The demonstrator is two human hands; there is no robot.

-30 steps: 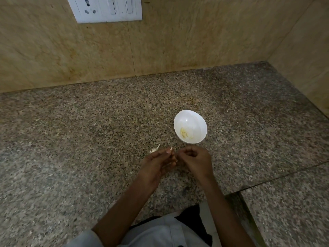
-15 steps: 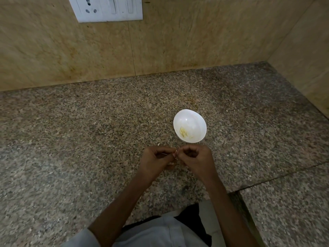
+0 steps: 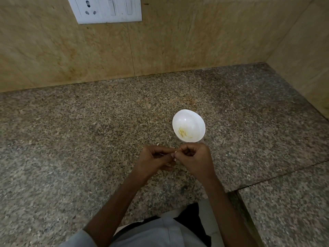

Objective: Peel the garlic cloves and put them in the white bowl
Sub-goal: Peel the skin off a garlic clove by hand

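Pinching garlic clove [image 3: 175,152] between fingertips of left hand [image 3: 154,158] and right hand [image 3: 194,157], both curled tight, over desk [image 3: 80,139] near front edge. Mostly hidden, only white slivers showing. Just behind: white bowl [image 3: 190,118] holding few peeled cloves [image 3: 184,133].

Bowl [image 3: 195,119] stands on the worktop [image 3: 89,139], right of centre, well clear of the rear edge. Peeled cloves [image 3: 184,133] lie in it, towards its near-left side. Left hand [image 3: 153,160] and right hand [image 3: 195,158] meet just before the bowl, pinching a garlic clove [image 3: 175,152] between them. Switch plate [image 3: 108,9] sits on the wall behind the rear edge, to the left.
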